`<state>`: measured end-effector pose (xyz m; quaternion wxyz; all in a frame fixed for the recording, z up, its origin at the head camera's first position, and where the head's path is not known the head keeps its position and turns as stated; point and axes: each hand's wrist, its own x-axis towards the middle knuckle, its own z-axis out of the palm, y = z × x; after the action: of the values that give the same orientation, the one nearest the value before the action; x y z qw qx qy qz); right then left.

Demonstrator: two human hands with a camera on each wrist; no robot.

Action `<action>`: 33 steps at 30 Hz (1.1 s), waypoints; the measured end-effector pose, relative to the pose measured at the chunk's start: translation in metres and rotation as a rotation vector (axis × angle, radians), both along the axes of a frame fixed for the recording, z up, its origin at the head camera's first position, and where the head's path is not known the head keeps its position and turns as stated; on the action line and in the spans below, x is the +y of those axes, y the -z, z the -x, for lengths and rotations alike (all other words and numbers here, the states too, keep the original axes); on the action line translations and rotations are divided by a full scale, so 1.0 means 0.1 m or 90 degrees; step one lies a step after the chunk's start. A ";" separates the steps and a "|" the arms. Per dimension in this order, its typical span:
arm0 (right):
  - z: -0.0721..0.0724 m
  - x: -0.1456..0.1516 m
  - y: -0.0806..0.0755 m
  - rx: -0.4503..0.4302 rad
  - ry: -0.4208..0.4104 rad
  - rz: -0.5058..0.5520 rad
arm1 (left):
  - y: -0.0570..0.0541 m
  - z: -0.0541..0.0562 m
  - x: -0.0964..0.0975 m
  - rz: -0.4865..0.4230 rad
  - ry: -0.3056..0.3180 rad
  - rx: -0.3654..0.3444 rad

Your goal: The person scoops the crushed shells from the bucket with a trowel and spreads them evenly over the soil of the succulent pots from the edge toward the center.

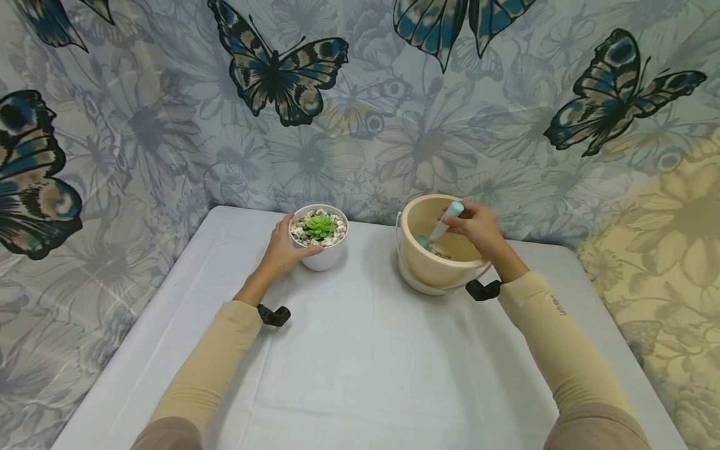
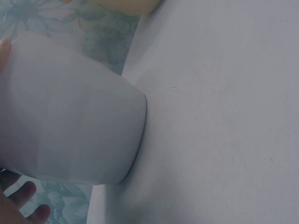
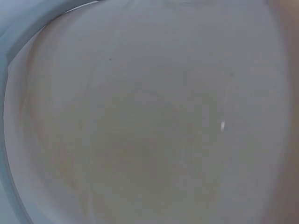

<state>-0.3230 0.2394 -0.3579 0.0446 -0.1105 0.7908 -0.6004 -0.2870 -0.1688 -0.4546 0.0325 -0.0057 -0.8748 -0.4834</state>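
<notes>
My left hand (image 1: pixel 285 250) holds a white flower pot (image 1: pixel 323 257) from its left side, thumb along the near rim. In the pot, a green succulent (image 1: pixel 320 227) sits among pale pebbles. The left wrist view shows the pot's smooth side (image 2: pixel 79 116), with several fingertips (image 2: pixel 29 189) beside it. My right hand (image 1: pixel 478 228) grips the light turquoise handle of a small trowel (image 1: pixel 447 222) and reaches over the rim of a cream bucket (image 1: pixel 413 259). The trowel's head is down inside, by a few pebbles (image 1: pixel 440 253). In the right wrist view the bucket's wall (image 3: pixel 149 116) fills the picture.
Both pot and bucket stand toward the back of a table with a white cloth (image 1: pixel 360 369). A thin bail (image 3: pixel 9 116) hangs against the bucket's side. Behind the table is a floral cloth with a butterfly print (image 1: pixel 275 65). Each wrist carries a black camera mount (image 1: pixel 274 315).
</notes>
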 end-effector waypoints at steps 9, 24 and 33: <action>-0.01 0.04 -0.07 -0.009 0.018 -0.133 | -0.02 0.00 0.00 -0.006 0.001 0.000; -0.12 0.21 -0.23 -0.030 0.054 -0.345 | 0.00 -0.01 0.00 -0.006 0.003 0.002; -0.21 0.30 -0.38 -0.025 0.030 -0.493 | -0.01 -0.01 -0.01 0.012 0.004 -0.002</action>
<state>-0.3020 0.2697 -0.3201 0.0845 -0.0556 0.9603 -0.2599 -0.2857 -0.1697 -0.4535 0.0294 -0.0081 -0.8794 -0.4752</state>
